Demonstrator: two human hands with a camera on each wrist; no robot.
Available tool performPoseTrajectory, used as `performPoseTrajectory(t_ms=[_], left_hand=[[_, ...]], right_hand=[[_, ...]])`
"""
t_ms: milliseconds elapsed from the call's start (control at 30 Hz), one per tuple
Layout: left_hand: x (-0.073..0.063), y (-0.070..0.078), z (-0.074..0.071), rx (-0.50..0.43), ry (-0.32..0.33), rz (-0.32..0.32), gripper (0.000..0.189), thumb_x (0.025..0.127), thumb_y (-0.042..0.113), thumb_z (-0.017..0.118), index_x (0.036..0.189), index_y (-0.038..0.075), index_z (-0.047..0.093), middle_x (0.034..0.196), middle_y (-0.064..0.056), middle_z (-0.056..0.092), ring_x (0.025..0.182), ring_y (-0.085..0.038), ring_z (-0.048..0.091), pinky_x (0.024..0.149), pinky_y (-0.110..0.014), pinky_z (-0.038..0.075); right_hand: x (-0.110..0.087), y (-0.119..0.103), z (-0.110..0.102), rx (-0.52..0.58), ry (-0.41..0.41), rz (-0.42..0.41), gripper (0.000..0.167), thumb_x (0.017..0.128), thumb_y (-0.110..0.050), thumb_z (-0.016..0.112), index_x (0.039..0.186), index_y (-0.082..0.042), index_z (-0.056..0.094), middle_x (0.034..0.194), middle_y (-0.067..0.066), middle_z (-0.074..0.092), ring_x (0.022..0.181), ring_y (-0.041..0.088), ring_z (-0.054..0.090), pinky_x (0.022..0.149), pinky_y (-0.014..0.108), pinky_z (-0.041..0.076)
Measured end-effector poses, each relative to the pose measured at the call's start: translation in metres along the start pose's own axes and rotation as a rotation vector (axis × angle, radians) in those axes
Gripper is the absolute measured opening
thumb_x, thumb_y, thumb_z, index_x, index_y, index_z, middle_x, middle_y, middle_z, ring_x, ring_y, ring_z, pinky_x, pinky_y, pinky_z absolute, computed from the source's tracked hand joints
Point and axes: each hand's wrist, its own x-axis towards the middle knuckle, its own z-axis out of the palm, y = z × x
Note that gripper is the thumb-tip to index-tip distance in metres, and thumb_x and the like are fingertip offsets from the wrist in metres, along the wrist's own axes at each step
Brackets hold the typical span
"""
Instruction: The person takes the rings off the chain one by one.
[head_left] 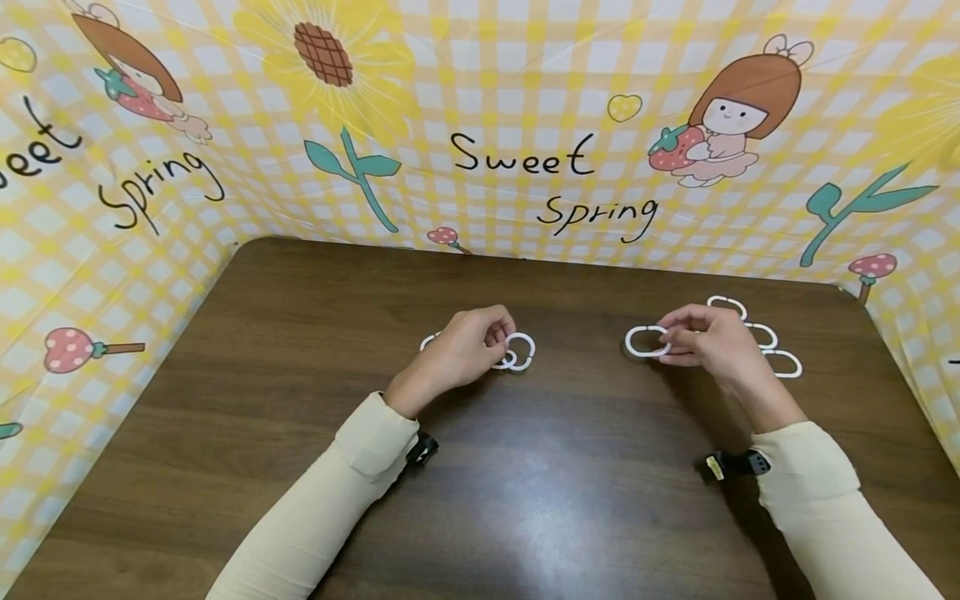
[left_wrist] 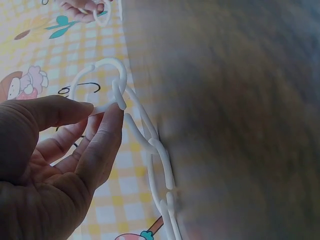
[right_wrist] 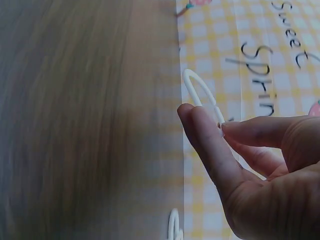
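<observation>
My left hand (head_left: 468,350) pinches a white oval link (left_wrist: 107,65) between thumb and fingertips, its small gap showing at the top. Other links hang from it as a chain (left_wrist: 150,145), which trails down toward the tabletop and is partly hidden behind the hand in the head view. Off to the right, my right hand (head_left: 708,342) pinches a single loose white link (head_left: 647,342) by its right end. In the right wrist view this loose link (right_wrist: 200,90) stands up from between thumb and fingers, seen nearly edge-on.
Several more white links (head_left: 784,364) lie on the brown wooden table (head_left: 570,467) just beyond and right of my right hand. A yellow checked cloth (head_left: 510,100) with printed flowers and figures stands up behind the table and along its sides.
</observation>
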Motion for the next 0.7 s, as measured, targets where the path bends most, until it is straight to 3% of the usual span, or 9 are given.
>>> performPoseTrajectory(t_ms=[367,567,700], left_hand=[[0.003,0.001,0.003,0.005,-0.008,-0.006,0.010,0.097,0.002,0.062,0.106,0.003,0.068,0.090,-0.005,0.065,0.085,-0.016,0.060,0.075,-0.026,0.049],[0.003,0.001,0.004,0.006,-0.006,-0.002,0.010,0.097,0.002,0.063,0.106,0.003,0.068,0.090,-0.005,0.065,0.085,-0.016,0.060,0.075,-0.025,0.049],[0.004,0.002,0.004,0.006,-0.006,0.002,0.011,0.097,0.002,0.062,0.106,0.003,0.069,0.090,-0.005,0.066,0.085,-0.016,0.060,0.075,-0.026,0.049]], right_hand=[[-0.008,0.015,-0.035,0.005,0.080,0.059,0.015,0.102,0.007,0.054,0.113,0.009,0.063,0.087,-0.008,0.069,0.071,0.007,0.073,0.072,0.029,0.064],[-0.010,0.021,-0.046,0.025,0.084,0.068,0.016,0.102,0.008,0.053,0.104,0.002,0.068,0.085,-0.002,0.068,0.069,0.009,0.074,0.071,0.030,0.064],[-0.011,0.023,-0.047,0.025,0.084,0.087,0.014,0.102,0.009,0.052,0.106,0.004,0.065,0.083,-0.001,0.067,0.067,0.011,0.074,0.070,0.031,0.064]])
